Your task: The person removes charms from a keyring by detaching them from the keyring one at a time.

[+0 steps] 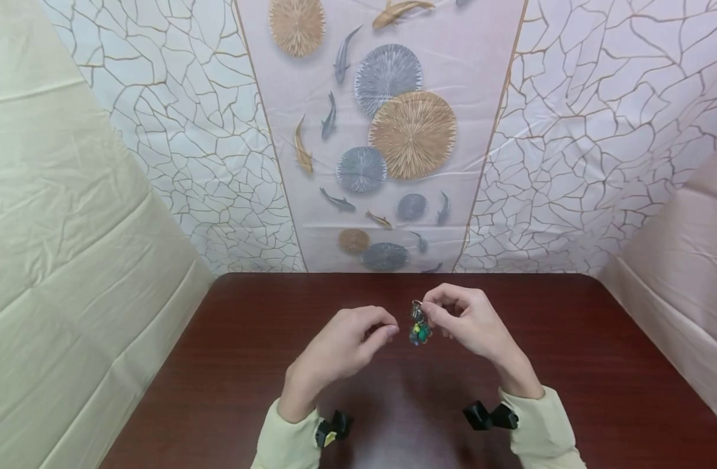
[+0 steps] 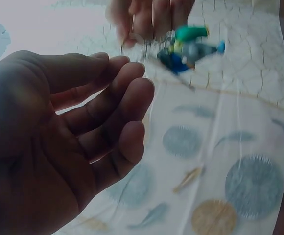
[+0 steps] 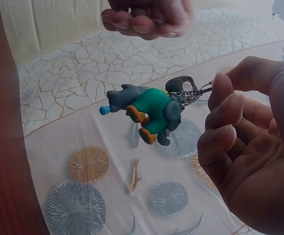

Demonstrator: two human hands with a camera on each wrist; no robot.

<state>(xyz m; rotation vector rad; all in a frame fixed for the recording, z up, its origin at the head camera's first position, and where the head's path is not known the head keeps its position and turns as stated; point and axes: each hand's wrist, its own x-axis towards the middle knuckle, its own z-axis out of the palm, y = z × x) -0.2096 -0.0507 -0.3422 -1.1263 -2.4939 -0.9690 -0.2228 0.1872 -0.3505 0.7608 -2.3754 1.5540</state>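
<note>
My right hand (image 1: 467, 319) pinches a keychain (image 1: 420, 333) by its metal ring between thumb and forefinger, above the dark table. Small figures hang from its chains; the right wrist view shows a grey animal figure (image 3: 125, 95) with a blue ball at its nose, and green trousers on a second figure (image 3: 152, 111). A dark clasp (image 3: 181, 83) dangles beside them. To the left of the keychain, a short gap away, hovers my left hand (image 1: 349, 345). Its thumb and forefinger tips come close together with nothing visible between them, and its other fingers (image 2: 137, 98) bend loosely.
The reddish-brown table (image 1: 247, 365) lies below both hands. Behind it hangs a patterned cloth (image 1: 411, 133) with fish and round motifs, and pale fabric (image 1: 71, 260) flanks the left side. A black wrist camera (image 1: 490, 415) sits at each sleeve.
</note>
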